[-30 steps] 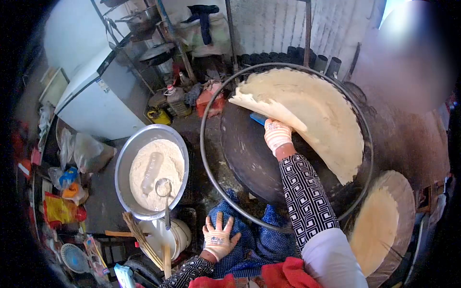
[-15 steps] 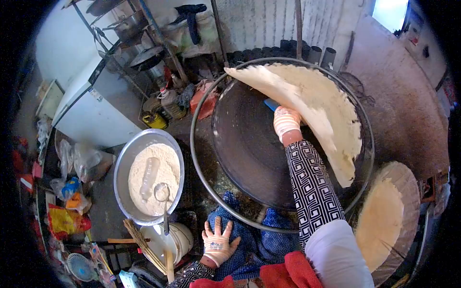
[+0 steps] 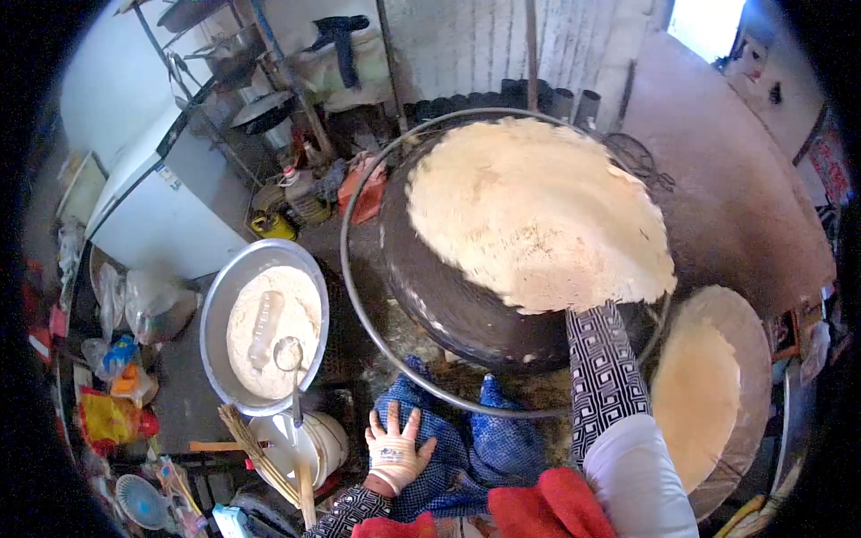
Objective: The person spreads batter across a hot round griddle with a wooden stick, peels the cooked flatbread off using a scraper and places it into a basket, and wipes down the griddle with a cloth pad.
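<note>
A large thin pancake point(image 3: 529, 206) lies over the round dark griddle point(image 3: 448, 318), raised above my right forearm. My right hand is hidden beneath the pancake; only the patterned sleeve shows below its near edge. Resting on the blue checked cloth over my leg point(image 3: 511, 444), my left hand point(image 3: 395, 453) is in a striped glove, fingers spread and nothing in it. A metal ring point(image 3: 359, 300) surrounds the griddle.
Left of the griddle is a metal basin point(image 3: 211, 332) of flour or batter with a ladle point(image 3: 296, 386). Below it stand a white bucket point(image 3: 332, 439) and a straw brush point(image 3: 260, 457). At right, another pancake point(image 3: 695, 403) lies on a round tray point(image 3: 749, 359).
The pancake, earlier folded back toward the right, now spreads leftward across the griddle. My right hand has gone out of sight under it. The left hand stays on the cloth.
</note>
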Action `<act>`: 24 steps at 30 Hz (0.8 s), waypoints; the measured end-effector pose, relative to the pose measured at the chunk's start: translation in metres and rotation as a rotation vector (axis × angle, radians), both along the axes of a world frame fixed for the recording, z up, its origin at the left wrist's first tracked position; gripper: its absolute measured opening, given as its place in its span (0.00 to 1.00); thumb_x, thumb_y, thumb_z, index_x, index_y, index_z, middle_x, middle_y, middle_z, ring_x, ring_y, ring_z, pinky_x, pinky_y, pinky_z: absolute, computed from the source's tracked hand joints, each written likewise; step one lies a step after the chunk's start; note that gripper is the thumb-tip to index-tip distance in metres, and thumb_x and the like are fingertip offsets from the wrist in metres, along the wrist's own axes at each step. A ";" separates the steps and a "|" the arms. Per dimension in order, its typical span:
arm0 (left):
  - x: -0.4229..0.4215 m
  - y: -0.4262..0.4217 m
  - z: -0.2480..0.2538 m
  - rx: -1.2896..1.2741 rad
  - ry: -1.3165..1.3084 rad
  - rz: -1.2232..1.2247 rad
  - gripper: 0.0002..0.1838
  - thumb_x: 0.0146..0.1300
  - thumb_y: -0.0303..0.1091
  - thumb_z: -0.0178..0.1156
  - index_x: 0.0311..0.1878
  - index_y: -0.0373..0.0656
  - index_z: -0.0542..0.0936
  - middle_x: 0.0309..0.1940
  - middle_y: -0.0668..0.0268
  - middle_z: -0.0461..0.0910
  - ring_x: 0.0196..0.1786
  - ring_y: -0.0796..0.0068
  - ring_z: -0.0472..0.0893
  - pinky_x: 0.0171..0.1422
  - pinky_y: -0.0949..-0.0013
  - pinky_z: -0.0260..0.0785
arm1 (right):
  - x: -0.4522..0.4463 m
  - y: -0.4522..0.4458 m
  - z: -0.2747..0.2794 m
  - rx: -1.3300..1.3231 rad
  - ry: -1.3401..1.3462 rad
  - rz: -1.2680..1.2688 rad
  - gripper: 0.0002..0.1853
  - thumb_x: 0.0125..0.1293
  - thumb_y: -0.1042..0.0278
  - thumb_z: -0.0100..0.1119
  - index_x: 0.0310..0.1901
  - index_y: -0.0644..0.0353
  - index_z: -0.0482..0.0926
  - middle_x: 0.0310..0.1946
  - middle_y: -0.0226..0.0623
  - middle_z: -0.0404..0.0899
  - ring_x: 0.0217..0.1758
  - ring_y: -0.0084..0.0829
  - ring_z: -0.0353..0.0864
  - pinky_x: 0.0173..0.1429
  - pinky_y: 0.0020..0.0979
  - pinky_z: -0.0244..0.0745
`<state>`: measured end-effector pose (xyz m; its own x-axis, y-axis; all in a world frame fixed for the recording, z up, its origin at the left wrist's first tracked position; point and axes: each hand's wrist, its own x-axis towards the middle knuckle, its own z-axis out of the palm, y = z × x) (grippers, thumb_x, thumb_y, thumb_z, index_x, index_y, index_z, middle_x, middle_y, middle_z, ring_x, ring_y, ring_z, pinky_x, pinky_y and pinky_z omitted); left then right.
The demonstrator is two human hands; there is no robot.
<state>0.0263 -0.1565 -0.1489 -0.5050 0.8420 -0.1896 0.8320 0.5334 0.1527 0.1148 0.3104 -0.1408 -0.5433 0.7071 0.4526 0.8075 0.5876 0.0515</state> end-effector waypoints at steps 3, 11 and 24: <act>0.004 0.003 0.009 0.018 -0.004 -0.010 0.40 0.58 0.62 0.61 0.72 0.57 0.66 0.76 0.48 0.52 0.72 0.23 0.50 0.68 0.24 0.50 | 0.039 -0.019 0.000 0.129 0.089 0.047 0.18 0.68 0.62 0.46 0.49 0.60 0.83 0.49 0.46 0.84 0.53 0.49 0.82 0.61 0.46 0.75; 0.056 0.022 0.051 0.060 0.061 -0.087 0.39 0.60 0.57 0.62 0.73 0.55 0.65 0.76 0.49 0.52 0.74 0.30 0.53 0.73 0.35 0.54 | 0.267 -0.229 0.072 -0.114 0.272 -0.002 0.07 0.62 0.70 0.54 0.41 0.59 0.76 0.27 0.43 0.78 0.30 0.47 0.80 0.34 0.45 0.74; 0.046 0.061 0.086 -0.046 0.128 -0.127 0.38 0.61 0.54 0.62 0.72 0.53 0.65 0.75 0.49 0.53 0.71 0.35 0.57 0.70 0.38 0.59 | 0.582 -0.531 0.012 -0.341 0.460 -1.489 0.22 0.67 0.67 0.54 0.63 0.57 0.73 0.44 0.53 0.83 0.45 0.47 0.83 0.48 0.42 0.78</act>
